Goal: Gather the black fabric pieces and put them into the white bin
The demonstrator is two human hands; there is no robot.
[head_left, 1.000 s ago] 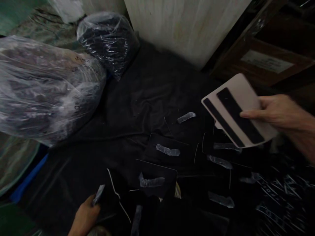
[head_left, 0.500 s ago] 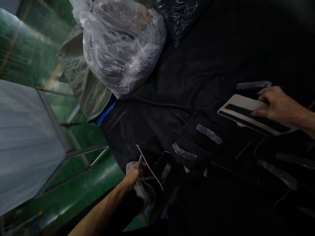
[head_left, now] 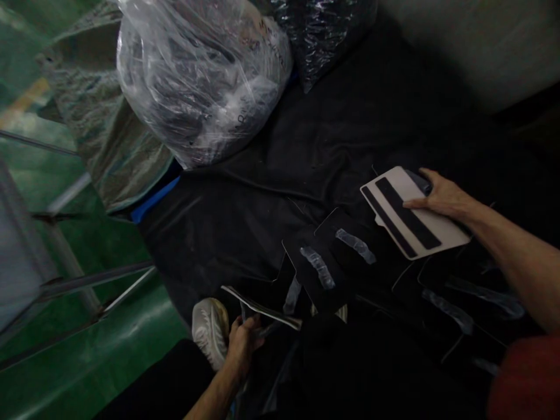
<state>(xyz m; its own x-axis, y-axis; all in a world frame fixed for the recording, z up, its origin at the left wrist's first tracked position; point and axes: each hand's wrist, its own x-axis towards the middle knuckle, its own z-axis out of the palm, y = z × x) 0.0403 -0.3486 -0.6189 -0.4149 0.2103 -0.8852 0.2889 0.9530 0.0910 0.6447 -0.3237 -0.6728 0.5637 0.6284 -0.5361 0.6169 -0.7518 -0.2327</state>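
The right hand [head_left: 441,195] pinches the far end of a pale card [head_left: 413,216]: thumb on top, the other fingers [head_left: 422,178] curled under the edge. The left hand [head_left: 242,341], low in view, is closed on the near end of a thin dark card [head_left: 262,306], gripping it by the edge, though how each finger lies is too dim to tell.

To do this well, I judge the pale card should be kept flat and lowered without sliding, so the tape on the pieces beneath it is not dragged; the left grip should stay at the edge.

The pale card sits just above the black cloth [head_left: 306,151], its long axis running from the right hand's side down and away to the person's right, two black stripes [head_left: 406,213] along that axis. The dark card runs outward to the right from the left fingers, nearly level.

Between the hands lie black pieces [head_left: 324,280] bearing clear tape [head_left: 356,245]. Beyond the left hand stands a plastic bag [head_left: 201,76]; a white shoe [head_left: 210,329] is just beside it.
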